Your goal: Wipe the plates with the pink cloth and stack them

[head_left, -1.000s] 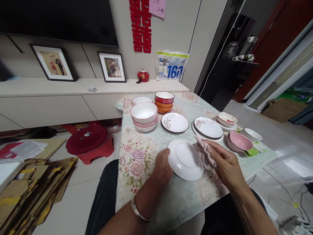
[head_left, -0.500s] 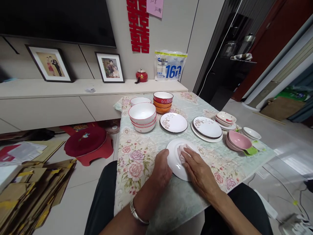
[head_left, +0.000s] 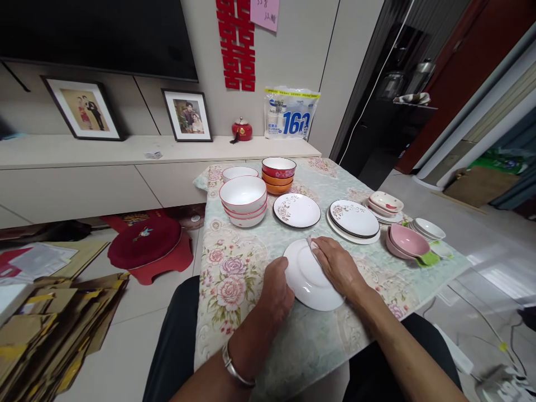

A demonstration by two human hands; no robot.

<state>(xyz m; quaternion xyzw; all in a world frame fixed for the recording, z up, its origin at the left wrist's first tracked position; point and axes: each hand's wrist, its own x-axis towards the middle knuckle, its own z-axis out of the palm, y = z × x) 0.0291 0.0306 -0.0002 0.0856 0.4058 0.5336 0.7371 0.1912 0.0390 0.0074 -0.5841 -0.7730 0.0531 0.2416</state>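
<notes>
A white plate (head_left: 312, 282) is tilted above the near part of the table, its plain underside with the foot ring facing me. My left hand (head_left: 276, 285) grips its left rim, thumb on the face and fingers underneath. My right hand (head_left: 337, 265) lies over the upper right rim, closed on a pale pinkish cloth (head_left: 312, 244), of which only a small edge shows. Just beyond stand a patterned plate (head_left: 297, 210) with a dark rim and a stack of similar plates (head_left: 354, 219).
White bowls (head_left: 243, 195) with red rims are stacked at left, behind them red and orange bowls (head_left: 278, 170). Pink bowls (head_left: 408, 241) with a green handle and small white dishes (head_left: 429, 229) stand at right. A red stool (head_left: 146, 240) is left of the floral-covered table (head_left: 234, 335).
My right hand has slid with the cloth from the plate's centre up to its far right rim. My left hand keeps its hold, and the foot ring is now more exposed.
</notes>
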